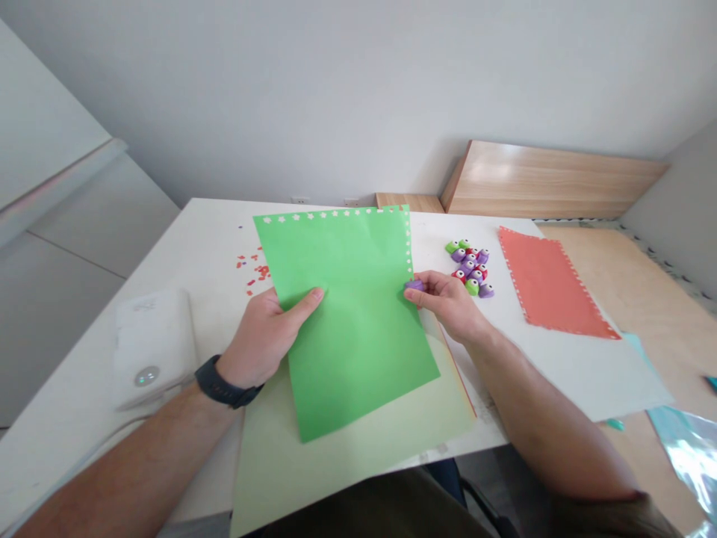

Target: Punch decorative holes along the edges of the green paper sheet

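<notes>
A green sheet of paper point(358, 321) is held up above the table, with small flower-shaped holes along its top edge and the upper part of its right edge. My left hand point(277, 325) grips its left edge, thumb on the front and the other fingers hidden behind. At the right edge, just below the lowest hole, my right hand point(445, 299) pinches a small purple craft punch point(415, 285) that sits on the paper's border. Beneath the green sheet lies a larger pale green sheet point(358, 463).
Several green, red and purple punches with eye shapes point(470, 267) cluster right of my right hand. Beyond them lies a red sheet point(554, 284) with punched edges. Red paper bits point(261, 273) are scattered at left, near a white device point(154, 347) with a cable. A wooden board point(549, 179) stands behind.
</notes>
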Motion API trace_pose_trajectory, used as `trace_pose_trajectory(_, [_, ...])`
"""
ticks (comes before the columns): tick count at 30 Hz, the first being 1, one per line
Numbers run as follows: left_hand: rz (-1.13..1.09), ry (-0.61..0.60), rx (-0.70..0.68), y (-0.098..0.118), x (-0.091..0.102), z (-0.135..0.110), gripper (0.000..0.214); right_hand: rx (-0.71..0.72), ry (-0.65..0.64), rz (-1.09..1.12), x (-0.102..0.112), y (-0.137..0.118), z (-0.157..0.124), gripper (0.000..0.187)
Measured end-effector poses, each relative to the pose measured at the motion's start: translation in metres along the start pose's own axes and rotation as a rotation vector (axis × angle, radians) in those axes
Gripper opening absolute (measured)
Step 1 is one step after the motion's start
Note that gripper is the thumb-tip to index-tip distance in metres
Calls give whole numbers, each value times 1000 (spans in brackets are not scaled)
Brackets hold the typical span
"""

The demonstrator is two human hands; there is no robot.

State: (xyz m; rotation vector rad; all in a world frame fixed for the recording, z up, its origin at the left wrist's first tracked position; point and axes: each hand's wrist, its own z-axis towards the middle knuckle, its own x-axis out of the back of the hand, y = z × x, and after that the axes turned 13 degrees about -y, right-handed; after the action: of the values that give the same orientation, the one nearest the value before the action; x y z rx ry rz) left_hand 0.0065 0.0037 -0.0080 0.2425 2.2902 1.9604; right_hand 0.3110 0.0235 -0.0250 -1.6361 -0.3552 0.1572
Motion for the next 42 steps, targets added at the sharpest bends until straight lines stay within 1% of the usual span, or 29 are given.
trace_pose_trajectory(4, [20,-11,-18,-1,0,0,51,-1,7,6,0,2,1,40])
trace_pose_trajectory(8, [42,-8,-5,-1,0,0,53,-13,8,5,-2,4,3,38])
trace_pose_trajectory(17, [75,-10,9,0,-1,-1,57,-46,26,-89,-4,6,5,35])
trace_pose_trajectory(23, [60,-26,4,0,-1,-1,54,-66,50,-152,-6,7,7,34])
trace_pose_trajectory(29, [33,-30,-5,0,-3,-2,56,-58,52,-158,-6,7,8,31])
trace_pose_trajectory(35, [57,8,-22,3,-6,-2,58,-65,48,-167,-5,7,7,33])
trace_pose_trajectory(38, [59,6,-13,3,-6,-2,58,-41,21,-164,-5,5,5,33])
trace_pose_trajectory(42, [59,7,-21,2,-5,-1,59,-11,19,-180,-4,5,4,32])
